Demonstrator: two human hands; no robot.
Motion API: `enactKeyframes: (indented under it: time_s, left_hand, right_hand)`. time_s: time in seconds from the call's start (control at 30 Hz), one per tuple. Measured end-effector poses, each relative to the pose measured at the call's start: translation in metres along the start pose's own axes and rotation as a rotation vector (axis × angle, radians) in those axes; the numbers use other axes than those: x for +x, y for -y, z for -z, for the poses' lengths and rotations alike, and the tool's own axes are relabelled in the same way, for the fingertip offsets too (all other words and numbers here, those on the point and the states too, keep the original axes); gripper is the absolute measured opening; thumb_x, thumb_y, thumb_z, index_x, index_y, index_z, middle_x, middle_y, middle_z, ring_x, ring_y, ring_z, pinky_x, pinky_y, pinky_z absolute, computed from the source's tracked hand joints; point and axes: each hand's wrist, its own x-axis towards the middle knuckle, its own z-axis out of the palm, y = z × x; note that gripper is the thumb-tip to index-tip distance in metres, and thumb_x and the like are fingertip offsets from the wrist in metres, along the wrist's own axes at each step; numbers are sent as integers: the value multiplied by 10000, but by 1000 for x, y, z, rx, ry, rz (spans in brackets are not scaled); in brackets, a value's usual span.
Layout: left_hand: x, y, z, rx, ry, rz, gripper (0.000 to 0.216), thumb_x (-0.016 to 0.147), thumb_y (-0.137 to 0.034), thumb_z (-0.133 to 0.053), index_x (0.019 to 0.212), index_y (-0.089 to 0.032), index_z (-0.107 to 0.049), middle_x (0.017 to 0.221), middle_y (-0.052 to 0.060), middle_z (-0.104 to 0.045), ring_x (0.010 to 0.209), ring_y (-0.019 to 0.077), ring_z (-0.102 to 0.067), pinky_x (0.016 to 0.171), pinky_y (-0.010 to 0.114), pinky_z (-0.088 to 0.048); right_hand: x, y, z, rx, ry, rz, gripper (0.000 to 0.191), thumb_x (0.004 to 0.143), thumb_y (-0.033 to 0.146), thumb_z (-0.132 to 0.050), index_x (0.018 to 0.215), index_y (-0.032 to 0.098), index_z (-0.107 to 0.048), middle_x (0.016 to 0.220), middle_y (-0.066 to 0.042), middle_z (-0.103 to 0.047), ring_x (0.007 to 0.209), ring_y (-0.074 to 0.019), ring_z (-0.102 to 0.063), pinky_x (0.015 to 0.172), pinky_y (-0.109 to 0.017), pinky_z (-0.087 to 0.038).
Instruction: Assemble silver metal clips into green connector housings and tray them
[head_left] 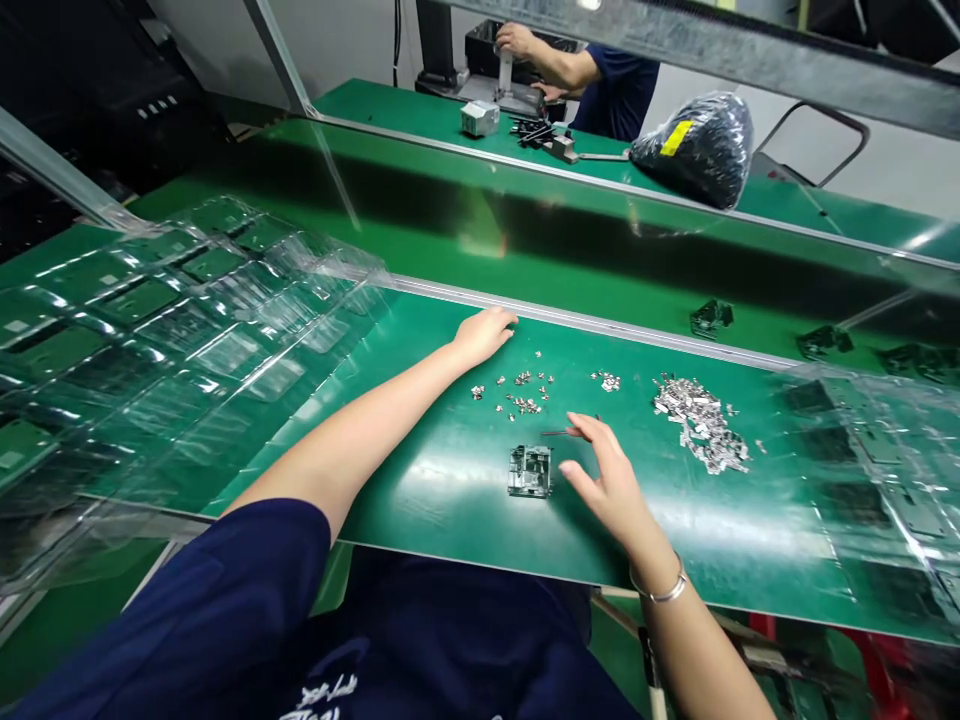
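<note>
My left hand (486,336) reaches to the metal rail at the back of the worktop, fingers loosely bent and slightly apart, with nothing visible in it. Small scattered metal pieces (527,405) lie just in front of it. My right hand (609,480) hovers right of a small green circuit board (529,472) lying flat. A thin dark rod-like tool (556,433) sticks out leftward from its fingers, above the board's top edge; its kind is unclear. The right thumb stands apart from the fingers.
A small cluster of metal bits (607,381) and a larger pile of silvery pieces (701,420) lie to the right. Clear plastic trays with boards (225,350) cover the left; more trays (892,470) stand right. Across the bench, a person's hand (514,40) works near a black bag (701,150).
</note>
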Motion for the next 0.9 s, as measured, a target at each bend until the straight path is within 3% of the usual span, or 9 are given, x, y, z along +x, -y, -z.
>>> enactKeyframes:
  time_s: [0.1, 0.2, 0.3, 0.37, 0.43, 0.57, 0.67, 0.77, 0.9]
  left_hand:
    - [16, 2, -8, -31, 31, 26, 147, 804, -152, -535, 882, -153, -660, 1009, 112, -652, 997, 264, -590, 856, 356, -453]
    - [6, -2, 1, -88, 26, 60, 138, 814, -142, -502, 830, -138, -638, 911, 103, -672, 916, 239, -616, 829, 350, -465]
    - [-37, -24, 22, -247, -11, 37, 149, 861, -208, -463, 905, -152, -593, 890, 56, -683, 825, 170, -641, 753, 289, -493]
    - [-81, -49, 36, -587, -52, -40, 114, 862, -233, -481, 910, -163, -556, 863, 36, -693, 728, 139, -652, 680, 260, -504]
    - [-127, -73, 42, -749, 28, -132, 76, 863, -227, -489, 892, -183, -543, 838, 14, -704, 669, 119, -653, 646, 242, -503]
    - [-195, -96, 29, -677, 73, -258, 85, 872, -231, -486, 844, -216, -565, 730, -10, -674, 633, 121, -636, 610, 235, -486]
    - [-216, -98, 12, -779, 40, -213, 120, 892, -279, -486, 814, -214, -550, 700, -5, -658, 611, 123, -625, 585, 233, -483]
    - [-222, -100, 2, -915, 54, -171, 143, 914, -305, -473, 820, -208, -522, 690, 2, -654, 603, 121, -625, 567, 228, -474]
    - [-224, -105, 1, -940, 79, -221, 155, 931, -307, -445, 823, -211, -499, 695, -1, -634, 604, 115, -598, 563, 225, -456]
  right_hand:
    - [0, -13, 0, 63, -100, -87, 418, 913, 286, -509, 1322, 248, -431, 1271, -134, -494, 1014, -228, -618, 909, -471, -504]
    - [-2, -18, 1, 108, -161, -85, 375, 905, 254, -519, 1277, 246, -477, 1222, -118, -527, 972, -210, -631, 914, -468, -498]
    - [-5, -7, 5, 184, -193, -94, 334, 917, 244, -518, 1250, 248, -508, 1164, -103, -574, 966, -205, -628, 913, -447, -494]
    - [-8, 9, 8, 278, -156, -88, 315, 934, 250, -506, 1249, 254, -513, 1125, -94, -598, 965, -202, -624, 887, -416, -503]
    - [-12, 29, 6, 371, -75, -40, 314, 942, 267, -505, 1256, 262, -507, 1079, -81, -611, 961, -200, -615, 861, -392, -504]
    - [-20, 59, -7, 455, 20, 47, 136, 931, 261, -532, 1060, 250, -574, 903, -40, -609, 850, -176, -597, 760, -329, -503]
    - [-24, 66, -15, 472, 16, 4, 26, 919, 247, -551, 912, 230, -570, 826, -19, -579, 751, -151, -572, 685, -288, -489]
    - [-25, 65, -14, 486, 47, -50, 76, 909, 281, -573, 868, 218, -571, 819, -18, -559, 747, -149, -558, 677, -278, -482]
    - [-24, 65, -7, 484, 142, -57, 108, 921, 278, -556, 839, 209, -572, 808, -15, -546, 743, -141, -542, 682, -267, -474]
